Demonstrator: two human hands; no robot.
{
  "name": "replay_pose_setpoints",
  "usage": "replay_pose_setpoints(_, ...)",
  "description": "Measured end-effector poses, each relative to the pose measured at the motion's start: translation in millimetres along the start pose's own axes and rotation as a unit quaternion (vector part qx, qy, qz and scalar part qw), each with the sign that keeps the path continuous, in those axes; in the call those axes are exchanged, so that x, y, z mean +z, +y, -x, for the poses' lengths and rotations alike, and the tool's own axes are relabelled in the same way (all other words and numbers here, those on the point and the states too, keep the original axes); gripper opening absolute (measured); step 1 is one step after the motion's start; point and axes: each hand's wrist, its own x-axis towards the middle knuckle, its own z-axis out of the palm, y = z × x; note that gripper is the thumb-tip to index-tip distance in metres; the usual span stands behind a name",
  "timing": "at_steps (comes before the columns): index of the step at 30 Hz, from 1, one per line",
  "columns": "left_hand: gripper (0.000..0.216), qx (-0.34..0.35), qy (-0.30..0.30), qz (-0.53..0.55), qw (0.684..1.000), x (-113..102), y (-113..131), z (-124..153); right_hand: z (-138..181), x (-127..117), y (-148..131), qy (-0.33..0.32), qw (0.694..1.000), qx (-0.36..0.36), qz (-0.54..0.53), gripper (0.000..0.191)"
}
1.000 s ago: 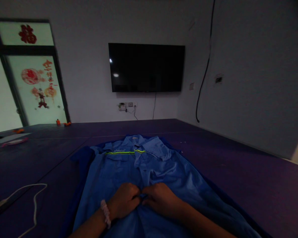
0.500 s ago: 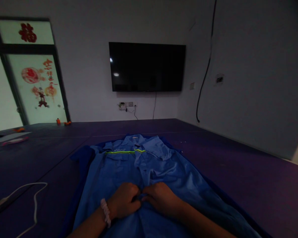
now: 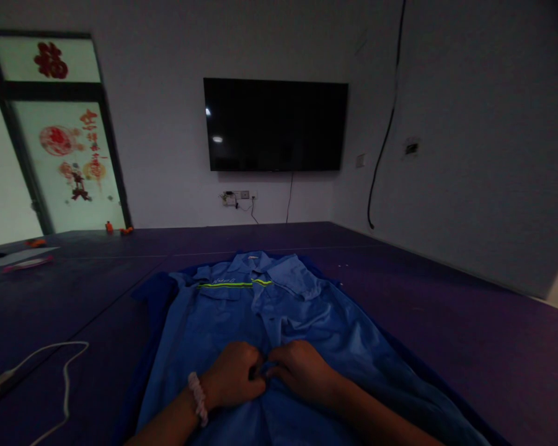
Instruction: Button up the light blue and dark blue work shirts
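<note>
A blue work shirt (image 3: pixel 335 328) with a yellow-green stripe across the chest lies front up, its collar pointing away from me. Darker blue cloth (image 3: pixel 160 303) shows from under its edges. Over the front opening, my left hand (image 3: pixel 235 375) is closed, pinching the shirt's edge; a pale scrunchie (image 3: pixel 198 398) circles that wrist. Close against it, my right hand (image 3: pixel 302 371) also pinches the shirt front, thumb and fingers together. Whatever small fastening may be between the fingertips is hidden.
The shirt rests on a wide purple surface (image 3: pixel 423 297). To the left lies a white cable (image 3: pixel 66 378). Orange objects (image 3: pixel 109 227) stand by the glass door. On the far wall hangs a television (image 3: pixel 276 127), and a black cable (image 3: pixel 385 142) dangles at the right.
Both hands stay at the shirt's front opening; only their fingers shift very slightly. The shirt lies as before.
</note>
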Motion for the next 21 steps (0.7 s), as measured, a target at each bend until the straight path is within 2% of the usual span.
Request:
replay_pose_setpoints(8, 0.014, -0.003, -0.006, 0.028, 1.0, 3.1, -1.6, -1.0, 1.1, -0.8, -2.7, 0.001, 1.0, 0.019, 0.021, 0.017)
replay_pose_setpoints(21, 0.015, 0.016, -0.003, 0.001, 1.0, 3.3, 0.5, -1.4, 2.1, -0.5, -6.1, 0.02, 0.999, 0.027, 0.037, 0.013)
